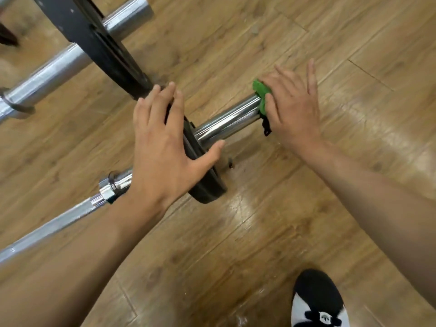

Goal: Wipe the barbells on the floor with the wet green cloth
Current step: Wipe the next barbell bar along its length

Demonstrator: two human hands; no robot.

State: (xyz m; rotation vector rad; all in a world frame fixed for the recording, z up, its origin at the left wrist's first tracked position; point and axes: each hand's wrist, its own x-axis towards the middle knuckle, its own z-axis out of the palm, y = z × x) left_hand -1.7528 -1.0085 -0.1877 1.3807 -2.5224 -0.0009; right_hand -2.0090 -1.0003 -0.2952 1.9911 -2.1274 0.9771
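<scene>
2 flat hands (162, 147) (292, 114) on barbell (226, 123)

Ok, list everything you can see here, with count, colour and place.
near barbell: one, chrome, on the floor, centre
near plate: one, black, on the near barbell
far barbell: one, chrome, upper left
far plate: one, black, on the far barbell
cloth: one, green, against the near barbell's end
floor: one, brown wood, beneath everything
shoe: one, black and white, bottom right
left hand: one, resting on the near plate
right hand: one, pressing the cloth
</scene>
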